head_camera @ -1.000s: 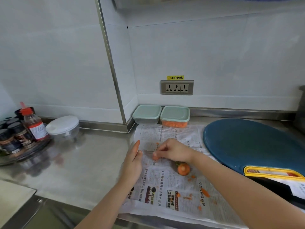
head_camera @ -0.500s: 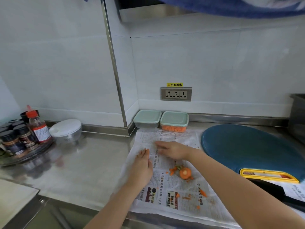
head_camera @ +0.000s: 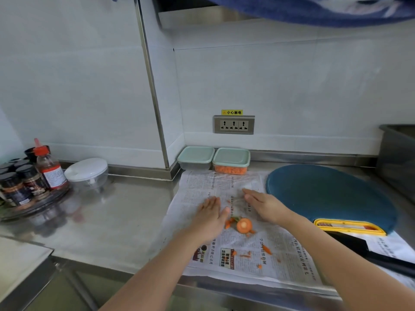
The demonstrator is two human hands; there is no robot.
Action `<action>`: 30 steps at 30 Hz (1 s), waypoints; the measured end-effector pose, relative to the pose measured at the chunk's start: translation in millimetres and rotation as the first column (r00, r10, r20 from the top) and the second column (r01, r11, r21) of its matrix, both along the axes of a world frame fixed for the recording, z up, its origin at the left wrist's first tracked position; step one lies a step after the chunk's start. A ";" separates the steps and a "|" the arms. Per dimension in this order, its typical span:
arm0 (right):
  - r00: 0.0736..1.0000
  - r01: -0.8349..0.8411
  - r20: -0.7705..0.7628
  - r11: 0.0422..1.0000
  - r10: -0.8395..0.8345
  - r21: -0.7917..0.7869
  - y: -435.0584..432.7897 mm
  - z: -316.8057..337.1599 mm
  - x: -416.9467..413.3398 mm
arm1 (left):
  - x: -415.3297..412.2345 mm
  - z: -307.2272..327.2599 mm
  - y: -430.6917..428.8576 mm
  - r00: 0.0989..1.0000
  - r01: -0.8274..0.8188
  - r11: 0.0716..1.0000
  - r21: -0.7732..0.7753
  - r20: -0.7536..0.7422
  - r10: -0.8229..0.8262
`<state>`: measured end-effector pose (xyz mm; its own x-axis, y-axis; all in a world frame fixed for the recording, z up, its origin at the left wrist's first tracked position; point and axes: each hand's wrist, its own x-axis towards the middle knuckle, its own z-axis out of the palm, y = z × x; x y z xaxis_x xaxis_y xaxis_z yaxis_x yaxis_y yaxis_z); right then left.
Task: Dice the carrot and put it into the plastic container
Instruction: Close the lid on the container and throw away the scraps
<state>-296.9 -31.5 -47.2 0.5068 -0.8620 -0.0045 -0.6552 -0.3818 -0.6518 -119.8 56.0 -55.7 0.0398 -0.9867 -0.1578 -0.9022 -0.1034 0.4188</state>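
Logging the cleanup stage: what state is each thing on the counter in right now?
Carrot container: lid on, diced carrot inside.
Second container: lid on, looks empty.
Carrot stub: cut face up on the newspaper.
Newspaper: spread flat.
Left hand: open, flat on newspaper.
Right hand: open, fingers straight.
Cutting board: lying flat.
Sauce bottle: upright, capped.

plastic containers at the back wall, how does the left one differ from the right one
The left container shows nothing through its clear body; the right container holds orange diced carrot. The left container sits in the wall corner; the right container sits below the socket. Both have pale green lids on and stand side by side.
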 end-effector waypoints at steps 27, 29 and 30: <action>0.972 0.224 0.071 0.974 -0.226 0.031 119.4 -5.4 -51.7 | -62.0 -9.5 49.5 0.980 -0.105 0.987 -0.121 -0.184 0.082; 0.979 0.201 0.050 0.979 -0.199 -0.021 131.0 -14.9 -46.2 | -76.2 -3.6 52.5 0.918 -0.110 0.985 -0.132 -0.395 0.050; 0.983 0.182 0.022 0.982 -0.181 -0.043 133.7 -17.5 -43.3 | -80.0 0.4 53.7 0.843 -0.124 0.985 -0.119 -0.536 0.041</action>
